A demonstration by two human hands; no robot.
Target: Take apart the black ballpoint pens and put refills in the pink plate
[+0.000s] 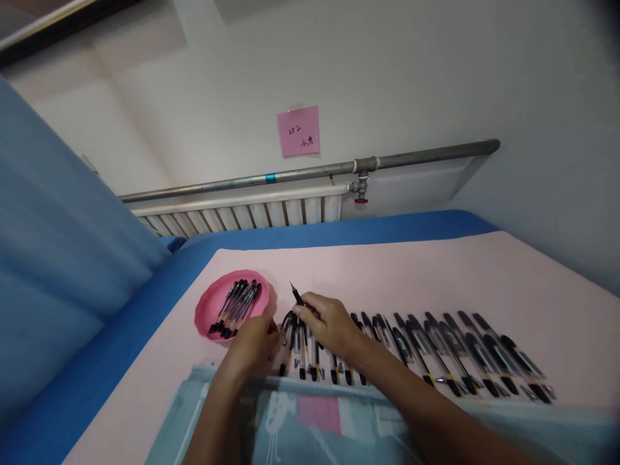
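My right hand (pixel 330 321) is closed around a slim black pen piece (pixel 297 297) whose pointed tip sticks up toward the far left. Just left of it, my left hand (pixel 256 341) has its fingers drawn together beside the leftmost pens of the row; whatever they may hold is hidden. Under and between both hands lie clear-barrelled pens (pixel 303 352) with black ends and yellow bands. Small silver cone tips (pixel 341 368) lie among them. A pink dish (pixel 206 307) with a bundle of assembled-looking pens (pixel 237 307) stands beyond my left hand.
Loose pen barrels, black caps (pixel 477 350) and tips continue in a row to the right. A pale pink sheet (pixel 387 274) covers the blue-edged table (pixel 411 223). Light-blue patterned cloth (pixel 281 429) borders the near side. Behind are a radiator (pixel 271 210) and a blue curtain (pixel 58 245).
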